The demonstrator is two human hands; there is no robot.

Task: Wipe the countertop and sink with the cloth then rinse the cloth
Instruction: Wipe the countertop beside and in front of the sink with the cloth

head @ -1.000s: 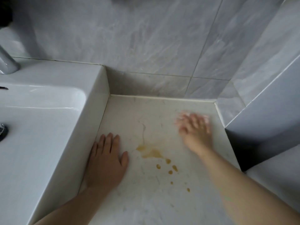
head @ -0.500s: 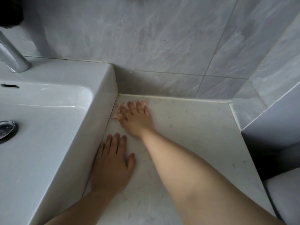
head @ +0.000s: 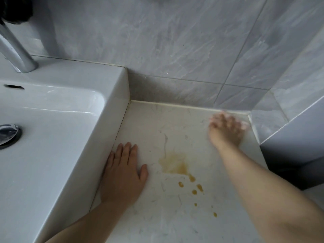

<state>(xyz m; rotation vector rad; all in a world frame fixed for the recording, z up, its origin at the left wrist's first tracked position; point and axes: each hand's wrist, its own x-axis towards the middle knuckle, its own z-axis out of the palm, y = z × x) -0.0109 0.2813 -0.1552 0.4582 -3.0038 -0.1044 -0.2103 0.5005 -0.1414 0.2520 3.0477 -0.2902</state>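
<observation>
Left hand (head: 122, 172) flat on countertop (head: 157, 218), fingers (head: 125, 151) straight — right hand (head: 226, 132) blurred, grasp unclear.

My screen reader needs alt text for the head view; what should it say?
A person's blurred right hand lies on the far right corner of a pale countertop, the left hand rests flat beside a white sink, and yellow-brown stains sit between them.

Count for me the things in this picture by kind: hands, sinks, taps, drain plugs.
Hands: 2 (left hand, right hand)
Sink: 1
Tap: 1
Drain plug: 1
Total: 5
</observation>
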